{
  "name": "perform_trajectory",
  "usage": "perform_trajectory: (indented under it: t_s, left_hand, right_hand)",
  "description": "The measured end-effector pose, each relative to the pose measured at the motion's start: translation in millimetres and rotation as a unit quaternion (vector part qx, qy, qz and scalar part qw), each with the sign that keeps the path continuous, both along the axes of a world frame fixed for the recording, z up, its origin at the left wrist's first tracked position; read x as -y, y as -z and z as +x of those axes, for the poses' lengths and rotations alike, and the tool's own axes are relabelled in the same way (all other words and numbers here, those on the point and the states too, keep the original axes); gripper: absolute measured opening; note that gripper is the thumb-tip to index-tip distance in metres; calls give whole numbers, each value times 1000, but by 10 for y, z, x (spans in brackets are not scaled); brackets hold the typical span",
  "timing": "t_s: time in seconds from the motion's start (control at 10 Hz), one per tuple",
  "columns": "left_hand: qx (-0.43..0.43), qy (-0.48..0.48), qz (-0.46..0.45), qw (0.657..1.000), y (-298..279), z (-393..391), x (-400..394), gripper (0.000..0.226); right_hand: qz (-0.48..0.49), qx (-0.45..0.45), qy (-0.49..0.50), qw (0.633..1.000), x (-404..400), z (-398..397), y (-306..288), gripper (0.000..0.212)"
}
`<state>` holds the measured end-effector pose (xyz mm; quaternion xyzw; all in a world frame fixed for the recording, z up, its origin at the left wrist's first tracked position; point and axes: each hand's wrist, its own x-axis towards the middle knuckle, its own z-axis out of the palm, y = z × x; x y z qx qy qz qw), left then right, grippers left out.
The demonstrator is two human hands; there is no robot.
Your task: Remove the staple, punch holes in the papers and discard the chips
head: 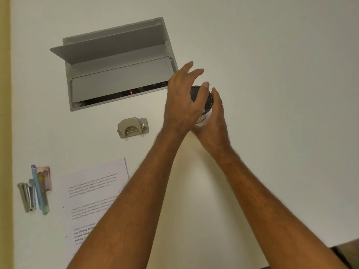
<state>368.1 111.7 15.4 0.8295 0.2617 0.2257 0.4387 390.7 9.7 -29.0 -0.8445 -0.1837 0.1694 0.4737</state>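
A small white cup (pixel 204 117) with a dark inside stands on the white table, right of centre. My right hand (pixel 214 121) wraps around its right and near side. Just over the cup's mouth hovers my left hand (pixel 182 100), fingers spread, thumb across the rim, nothing visible in it. The beige hole punch (pixel 133 127) sits alone on the table to the left of the cup. The printed papers (pixel 95 193) lie at the lower left, with two small holes along their left edge; my left forearm covers their near right corner.
A grey cable box (pixel 116 65) with a raised lid is set into the table at the back. At the far left lie a metal stapler (pixel 27 197), a light blue pen (pixel 38 191) and a pink item (pixel 46 177). The table's near edge shows at lower right.
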Motion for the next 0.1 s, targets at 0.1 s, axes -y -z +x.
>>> perform_trajectory:
  t_s: [0.1]
  left_hand:
    - [15, -9, 11, 1000, -61, -159, -48, 38]
  right_hand:
    - [-35, 63, 15, 997, 38, -111, -61, 114]
